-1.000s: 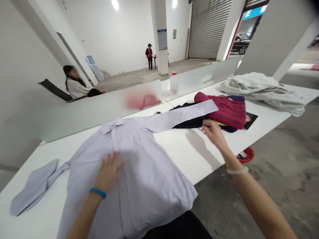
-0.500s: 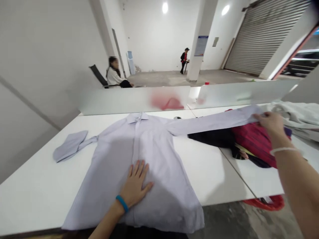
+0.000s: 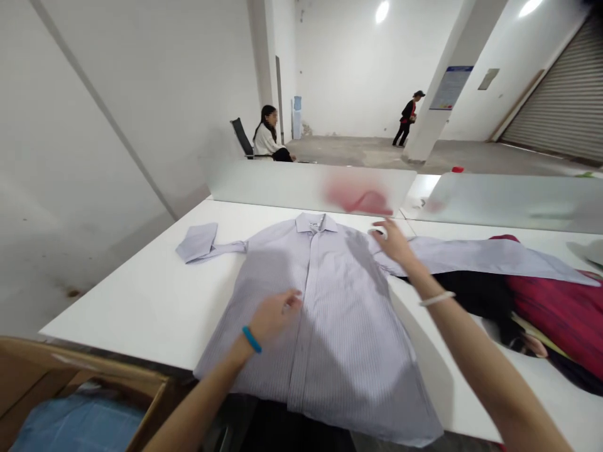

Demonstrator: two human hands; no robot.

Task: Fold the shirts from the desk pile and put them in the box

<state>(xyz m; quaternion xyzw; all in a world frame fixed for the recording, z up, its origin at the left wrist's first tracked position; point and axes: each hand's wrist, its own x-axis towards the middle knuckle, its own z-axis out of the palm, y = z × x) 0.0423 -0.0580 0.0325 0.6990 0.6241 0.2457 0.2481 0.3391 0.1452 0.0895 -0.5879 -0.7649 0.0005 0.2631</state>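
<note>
A striped shirt (image 3: 339, 339) is laid flat at frame centre. The left hand (image 3: 272, 317) is held over its chest, fingers part-curled, and the right hand (image 3: 396, 243) is at the frame-right shoulder, fingers spread; no grip is seen.

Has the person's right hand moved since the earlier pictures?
Yes: the right hand has moved in toward the collar of the striped shirt, from the far end of the sleeve to near the shoulder.

Right forearm (image 3: 490, 376) cut off below, cardboard box (image 3: 80, 370) cut off lower left
</note>
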